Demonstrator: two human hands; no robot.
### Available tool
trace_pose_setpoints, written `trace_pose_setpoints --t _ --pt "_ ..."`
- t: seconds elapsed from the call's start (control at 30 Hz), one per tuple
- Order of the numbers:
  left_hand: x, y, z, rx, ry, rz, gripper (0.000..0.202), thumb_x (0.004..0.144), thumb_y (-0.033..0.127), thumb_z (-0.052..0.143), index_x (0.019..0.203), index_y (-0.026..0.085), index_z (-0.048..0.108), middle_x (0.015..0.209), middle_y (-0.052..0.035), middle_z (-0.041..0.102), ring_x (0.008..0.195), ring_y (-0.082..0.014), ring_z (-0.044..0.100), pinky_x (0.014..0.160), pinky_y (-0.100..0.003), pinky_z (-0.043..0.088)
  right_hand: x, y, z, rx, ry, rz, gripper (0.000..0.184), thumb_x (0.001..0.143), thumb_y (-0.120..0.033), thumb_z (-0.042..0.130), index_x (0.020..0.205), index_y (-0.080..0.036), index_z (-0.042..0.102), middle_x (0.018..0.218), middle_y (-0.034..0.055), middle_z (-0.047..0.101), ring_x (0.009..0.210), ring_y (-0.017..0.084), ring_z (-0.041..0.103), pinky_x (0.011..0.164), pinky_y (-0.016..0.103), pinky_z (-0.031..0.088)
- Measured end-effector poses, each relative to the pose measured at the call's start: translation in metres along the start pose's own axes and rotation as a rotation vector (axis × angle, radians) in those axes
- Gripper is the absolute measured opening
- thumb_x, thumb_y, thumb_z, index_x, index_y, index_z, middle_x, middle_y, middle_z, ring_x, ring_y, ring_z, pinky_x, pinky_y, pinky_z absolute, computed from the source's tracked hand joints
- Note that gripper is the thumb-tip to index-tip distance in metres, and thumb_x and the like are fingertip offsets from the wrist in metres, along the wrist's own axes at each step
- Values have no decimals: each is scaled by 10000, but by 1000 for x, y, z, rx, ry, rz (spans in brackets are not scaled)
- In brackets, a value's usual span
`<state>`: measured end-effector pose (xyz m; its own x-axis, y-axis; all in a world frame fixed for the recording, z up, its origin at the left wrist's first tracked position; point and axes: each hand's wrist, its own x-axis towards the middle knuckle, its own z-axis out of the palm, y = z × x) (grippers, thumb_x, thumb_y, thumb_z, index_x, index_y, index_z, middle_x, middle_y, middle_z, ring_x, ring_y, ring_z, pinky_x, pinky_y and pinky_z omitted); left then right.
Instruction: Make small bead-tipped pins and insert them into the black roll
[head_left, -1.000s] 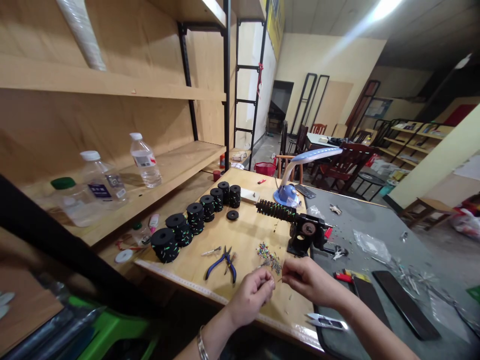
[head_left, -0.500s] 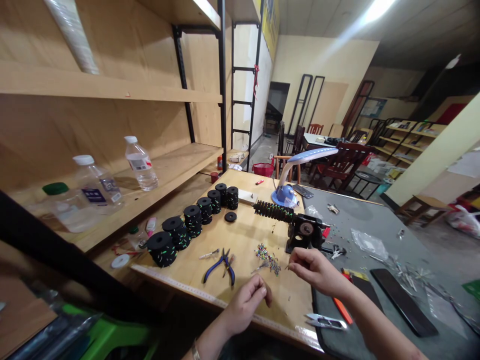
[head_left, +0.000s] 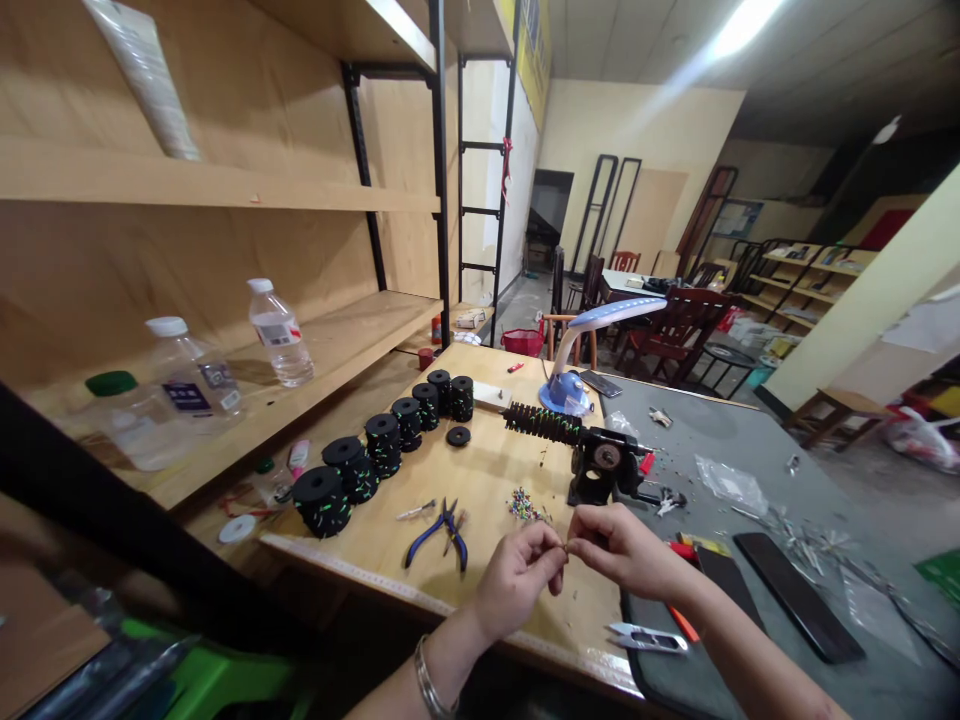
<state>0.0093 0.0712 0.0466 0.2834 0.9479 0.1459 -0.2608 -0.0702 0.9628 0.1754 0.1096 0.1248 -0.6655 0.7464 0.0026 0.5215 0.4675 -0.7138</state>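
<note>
in the head view, the bare left hand [head_left: 525,568] had its thumb and fingertips pressed together in a pinch, meeting the bare right hand [head_left: 607,545] at the tips. the right hand was pinched too, apparently on a tiny, thin brownish piece [head_left: 567,547], too small to make out; whether the left fingers also gripped it could not be told. that piece sat between the two hands, above the pale wooden counter [head_left: 499,470] and in front of a loose heap of small multicoloured bits [head_left: 520,503].

the likeliest trouble was a drop: with only fingertips on something so slight, a slip could have sent it into the heap, where it would have been hard to find, or over the counter's near edge. the left hand also hung close to the heap, so a careless brush could have scattered it.

the silver metal snips [head_left: 651,638] lay across the border of the dark grey mat [head_left: 682,415], beside the right forearm; a backward sweep could have knocked them or met their points. the black metal machine [head_left: 600,465] stood just beyond the right hand, so a quick reach forward risked a bumped knuckle. the blue-handled pliers [head_left: 448,521] lay with their handles apart, left of the heap, where a sleeve or wrist could have snagged them.
</note>
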Motion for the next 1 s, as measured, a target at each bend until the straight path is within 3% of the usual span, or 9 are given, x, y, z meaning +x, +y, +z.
trace_pose_setpoints --t 0.17,0.37,0.57,0.7,0.87,1.0 --pt "-3 -12 -4 6 13 7 267 834 375 605 681 166 540 563 26 517 550 -113 478 601 -244 383 -2 5 -2 -8 9 -23 249 844 -323 526 645 -193 452 556 -81 341 524 89 302 481 211 247" --pt "-15 -29 -17 156 72 -12 228 819 318 611 667 147 601 655 -15 580 679 -153 526 694 -265 405 -2 13 -6 47 24 -29 315 871 -407 513 651 -185 471 553 -81 328 525 90 295 474 213 247" --pt "-21 -34 -24 238 84 -45 223 802 328 611 673 147 620 655 -14 592 696 -167 533 683 -264 401 -2 16 -6 85 19 -23 316 877 -424 518 677 -179 500 552 -74 358 518 92 318 473 218 254" --pt "-23 -33 -24 219 70 -74 226 797 343 628 690 144 638 664 -19 608 709 -170 551 697 -269 418 -1 16 -5 88 18 -9 336 864 -448 525 666 -178 496 548 -74 361 517 90 315 471 215 256" --pt "-17 -18 -16 60 -2 -54 276 806 311 656 1021 142 618 803 -52 653 801 -177 591 781 -287 437 2 14 -2 84 -16 -3 322 855 -426 529 657 -173 509 564 -62 390 534 97 346 491 218 282" --pt "-4 -1 -5 122 46 28 157 841 303 607 816 148 601 663 -7 578 669 -140 537 676 -254 415 3 10 0 58 -44 -18 290 843 -368 541 629 -182 480 580 -61 400 544 97 348 505 217 288"
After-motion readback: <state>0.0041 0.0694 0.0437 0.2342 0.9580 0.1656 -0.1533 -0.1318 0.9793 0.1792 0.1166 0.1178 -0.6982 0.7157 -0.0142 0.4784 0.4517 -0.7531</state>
